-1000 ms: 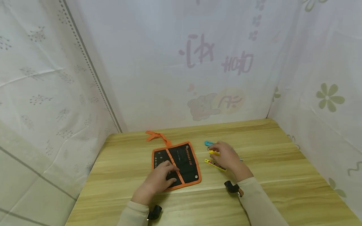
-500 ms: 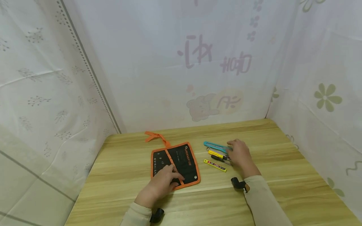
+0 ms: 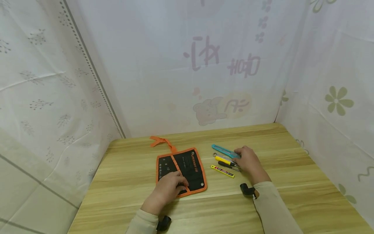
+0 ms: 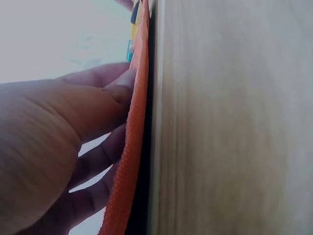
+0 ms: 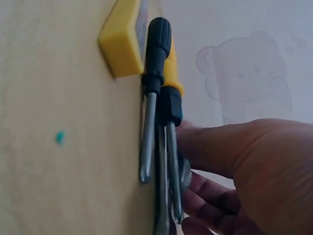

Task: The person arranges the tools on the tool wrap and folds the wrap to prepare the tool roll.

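Observation:
My right hand (image 3: 248, 162) pinches the right end of a teal utility knife (image 3: 223, 151). Just below that knife lie a ring-ended metal wrench (image 3: 215, 155), a yellow-handled screwdriver (image 3: 222, 160) and a black-handled screwdriver (image 3: 225, 164). In the right wrist view, both screwdriver shafts stand close beside the hand, which partly hides behind them. My left hand (image 3: 168, 187) rests on a black tool pouch (image 3: 191, 169) with orange edging, fingers bent loosely. Its fingertips touch the pouch near the orange edge (image 4: 129, 161) in the left wrist view.
A yellow box with a printed label (image 3: 222, 171) lies between the pouch and my right wrist. The pouch's orange tie (image 3: 160, 140) trails toward the back of the wooden table (image 3: 204, 214). Patterned curtains (image 3: 163, 65) stand behind and at both sides.
My right hand has moved right from over the yellow screwdriver to the teal knife's right end. The knife has shifted slightly away from the other tools. My left hand has slid slightly across the pouch.

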`<state>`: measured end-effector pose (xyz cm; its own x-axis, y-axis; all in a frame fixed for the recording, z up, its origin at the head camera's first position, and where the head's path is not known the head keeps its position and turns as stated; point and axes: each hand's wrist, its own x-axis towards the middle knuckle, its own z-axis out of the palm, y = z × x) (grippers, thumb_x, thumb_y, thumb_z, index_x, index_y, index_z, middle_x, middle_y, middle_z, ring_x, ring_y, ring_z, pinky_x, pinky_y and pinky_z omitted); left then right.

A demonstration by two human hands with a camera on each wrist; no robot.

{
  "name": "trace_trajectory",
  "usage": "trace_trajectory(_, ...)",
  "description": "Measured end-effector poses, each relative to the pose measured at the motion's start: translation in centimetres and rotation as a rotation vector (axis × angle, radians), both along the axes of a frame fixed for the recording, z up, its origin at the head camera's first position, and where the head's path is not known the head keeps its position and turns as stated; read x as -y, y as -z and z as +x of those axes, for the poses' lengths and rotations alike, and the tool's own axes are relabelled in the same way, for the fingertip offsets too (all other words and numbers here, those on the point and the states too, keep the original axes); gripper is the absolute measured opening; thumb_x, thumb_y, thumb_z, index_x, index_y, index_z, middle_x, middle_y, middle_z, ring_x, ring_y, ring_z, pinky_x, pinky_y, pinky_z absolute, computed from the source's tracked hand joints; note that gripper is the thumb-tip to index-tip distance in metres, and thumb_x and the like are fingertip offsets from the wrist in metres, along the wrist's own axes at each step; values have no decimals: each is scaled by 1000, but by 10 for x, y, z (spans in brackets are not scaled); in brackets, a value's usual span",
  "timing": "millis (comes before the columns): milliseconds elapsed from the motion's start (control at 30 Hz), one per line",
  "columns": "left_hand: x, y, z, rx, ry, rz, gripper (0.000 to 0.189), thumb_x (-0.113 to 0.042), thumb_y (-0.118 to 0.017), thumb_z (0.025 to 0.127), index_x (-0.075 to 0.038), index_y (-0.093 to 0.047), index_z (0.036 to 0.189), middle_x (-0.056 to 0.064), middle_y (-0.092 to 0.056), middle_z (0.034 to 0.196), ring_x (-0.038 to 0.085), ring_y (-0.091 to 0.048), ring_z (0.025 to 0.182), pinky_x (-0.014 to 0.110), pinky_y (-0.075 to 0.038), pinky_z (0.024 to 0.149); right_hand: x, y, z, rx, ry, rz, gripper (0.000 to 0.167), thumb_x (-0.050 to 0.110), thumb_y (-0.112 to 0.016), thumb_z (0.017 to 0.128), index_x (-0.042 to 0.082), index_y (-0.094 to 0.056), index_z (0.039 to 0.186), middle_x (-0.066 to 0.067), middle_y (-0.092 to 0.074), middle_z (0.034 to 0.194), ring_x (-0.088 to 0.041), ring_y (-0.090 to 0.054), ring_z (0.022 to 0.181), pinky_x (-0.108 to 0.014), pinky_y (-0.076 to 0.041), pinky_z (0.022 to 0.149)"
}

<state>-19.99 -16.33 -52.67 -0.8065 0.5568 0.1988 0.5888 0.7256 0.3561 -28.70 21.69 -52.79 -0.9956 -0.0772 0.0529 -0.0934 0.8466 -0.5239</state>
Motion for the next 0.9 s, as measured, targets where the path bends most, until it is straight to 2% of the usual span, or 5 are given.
trace_trajectory(300,-2,0,2,-55,-55,-51,12,-28,-86,88,-36,-76,88,-21,-58,88,4,-60,78,30,-55,70,2,4,-1,-27,-59,65,44,18,-78,97,-5,-68,133,-18,-62,117,-35,-59,107,-54,-51,94)
trace_trajectory(500,-3,2,3,-76,-68,-46,12,-30,-87,88,-37,-77,87,-21,-59,87,1,-59,74,27,-54,67,4,6,-1,-39,-68,144,34,17,-75,99,-6,-71,124,-15,-60,107,-32,-56,94,-48,-51,83)
trace_trajectory(600,-3,2,3,-87,-67,-45,12,-30,-87,88,-37,-77,87,-21,-59,87,0,-59,74,26,-54,66,5,2,0,-44,-60,105,30,17,-73,99,-6,-73,118,-15,-59,102,-29,-54,89,-47,-51,79)
trace_trajectory(700,-2,1,3,-84,-68,-49,12,-30,-87,88,-37,-77,87,-21,-60,88,0,-59,74,27,-54,67,6,-5,1,-40,-79,44,31,20,-71,101,-4,-72,122,-12,-60,103,-26,-56,89,-46,-52,80)
trace_trajectory(900,-2,-1,3,-64,-72,-48,11,-30,-87,88,-37,-77,87,-21,-60,88,0,-59,76,27,-55,68,15,-17,3,-74,-243,-30,33,24,-71,102,4,-72,128,-2,-61,104,-17,-57,86,-39,-52,75)
